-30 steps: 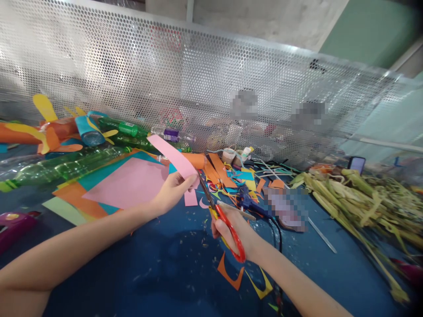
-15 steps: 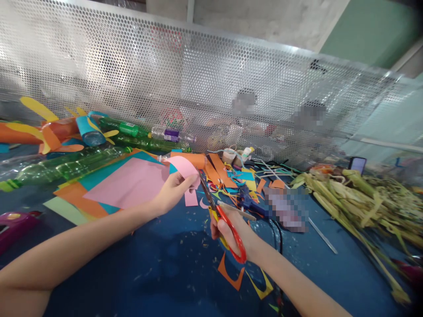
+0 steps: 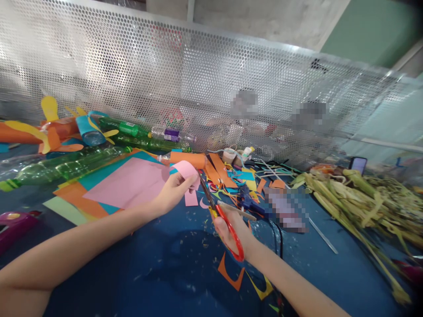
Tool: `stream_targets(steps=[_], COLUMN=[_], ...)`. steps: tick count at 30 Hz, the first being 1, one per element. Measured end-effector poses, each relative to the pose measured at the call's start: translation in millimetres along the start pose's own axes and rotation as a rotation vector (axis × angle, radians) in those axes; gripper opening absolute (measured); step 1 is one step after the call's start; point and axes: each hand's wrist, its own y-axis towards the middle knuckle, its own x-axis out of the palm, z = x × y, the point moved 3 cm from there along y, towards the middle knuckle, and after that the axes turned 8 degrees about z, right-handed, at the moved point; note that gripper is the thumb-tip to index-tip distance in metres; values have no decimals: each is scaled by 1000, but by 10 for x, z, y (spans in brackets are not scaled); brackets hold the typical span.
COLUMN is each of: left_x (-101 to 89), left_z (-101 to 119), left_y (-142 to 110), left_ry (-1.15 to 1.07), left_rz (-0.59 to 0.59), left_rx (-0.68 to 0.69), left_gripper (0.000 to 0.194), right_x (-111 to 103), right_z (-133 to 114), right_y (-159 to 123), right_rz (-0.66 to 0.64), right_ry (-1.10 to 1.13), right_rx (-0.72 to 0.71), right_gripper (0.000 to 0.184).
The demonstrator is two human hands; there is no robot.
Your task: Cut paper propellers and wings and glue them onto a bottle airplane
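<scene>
My left hand (image 3: 178,189) pinches a curled piece of pink paper (image 3: 185,168) between thumb and fingers. My right hand (image 3: 233,226) is wrapped round the handles of red and yellow scissors (image 3: 235,240). Their blades (image 3: 207,192) point up and to the left and meet the right edge of the pink paper. Beneath the hands, a small pink strip (image 3: 191,199) lies on the blue table (image 3: 165,268). Beside my left forearm is a stack of coloured sheets with a large pink sheet (image 3: 128,182) on top.
Green plastic bottles (image 3: 76,165) and a bottle wrapped in orange paper (image 3: 188,159) lie at the back. A blue glue gun (image 3: 253,204) with a black cord is right of the scissors. Dried corn husks (image 3: 357,207) cover the right side. A perforated metal screen (image 3: 211,83) stands behind.
The scissor handles have drawn closer together as my right fingers closed. The free end of the pink paper has curled in toward my left hand. A yellow paper blade at far left has turned.
</scene>
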Motion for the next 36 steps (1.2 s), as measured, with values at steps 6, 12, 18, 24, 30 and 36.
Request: stream_targets(steps=[6,12,18,24,30,36], left_x=[-7,41,217,202,134,68], left_z=[18,-96,-208,-229,-233,-244], left_y=[2,-22,-190,-188,-66,7], left_ry=[58,115,-39,-237,-504,-606], left_rz=[7,-80,-299,-300,-89,-202], left_rx=[-61,-181,-251,-331,-467,-452], left_gripper=[25,30,18,22,15,20], right_x=[43,23,34,53,14,-108], right_z=[53,145,186,224,294,455], right_y=[-22,22,136,135,147,169], right_rz=[11,117,255,245,286,510], right_ry=[56,240,683,764,780,859], right_rx=[70,453,453,483,612,559], right_gripper=[43,36,45,39,39,38])
